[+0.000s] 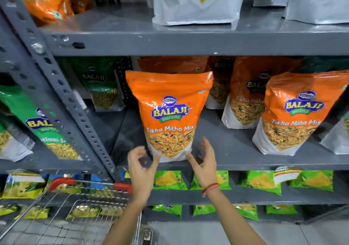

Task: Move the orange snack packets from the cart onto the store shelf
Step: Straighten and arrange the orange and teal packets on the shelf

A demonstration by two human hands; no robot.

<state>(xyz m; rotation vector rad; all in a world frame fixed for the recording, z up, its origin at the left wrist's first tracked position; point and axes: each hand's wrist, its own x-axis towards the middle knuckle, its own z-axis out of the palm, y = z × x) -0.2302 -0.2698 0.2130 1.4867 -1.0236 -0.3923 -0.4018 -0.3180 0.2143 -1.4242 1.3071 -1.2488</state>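
An orange Balaji Tikha Mitha Mix packet [170,112] stands upright at the front of the grey middle shelf [236,161]. My left hand [141,166] is just below its bottom left corner, fingers spread, a fingertip at the packet's white base. My right hand [204,159] is open beside its bottom right corner, a fingertip touching or nearly touching it. Neither hand grips the packet. More orange packets [294,110] stand to the right and behind. The wire cart [79,218] with red handle ends is at lower left; no orange packets show in it.
A perforated grey upright post [62,97] runs diagonally at left, with green Balaji packets [47,127] beyond it. White pouches [196,1] stand on the shelf above. Small green snack packs [170,180] fill the lower shelves. Bare shelf lies left of the orange packet.
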